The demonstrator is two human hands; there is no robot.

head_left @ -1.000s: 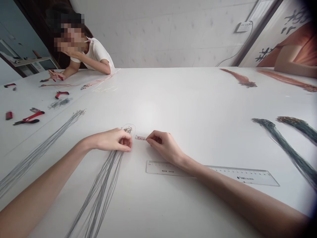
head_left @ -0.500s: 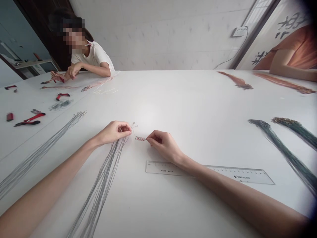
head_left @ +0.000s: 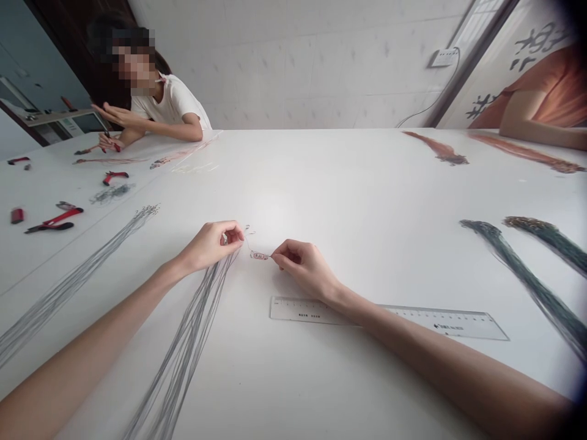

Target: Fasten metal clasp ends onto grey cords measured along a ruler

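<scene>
My left hand (head_left: pixel 211 244) is closed in a pinch on the top ends of a bundle of thin grey cords (head_left: pixel 188 342) that fans down the white table (head_left: pixel 348 201) toward me. My right hand (head_left: pixel 305 267) pinches a small pink tag (head_left: pixel 259 255) lying on the table, linked by a fine wire to the cord ends at my left fingers. A clear plastic ruler (head_left: pixel 413 318) lies just behind my right wrist.
A second grey cord bundle (head_left: pixel 68 281) lies at the left. Red pliers (head_left: pixel 50 221) and small red tools sit far left. Dark green cord bundles (head_left: pixel 527 275) lie at the right, brown ones (head_left: pixel 435 148) far right. One person sits at the back left, another's arm (head_left: pixel 536 128) rests at the right.
My left hand rose slightly and moved up the cord ends. My right hand stayed on the pink tag. The person at the back left lifted a hand.
</scene>
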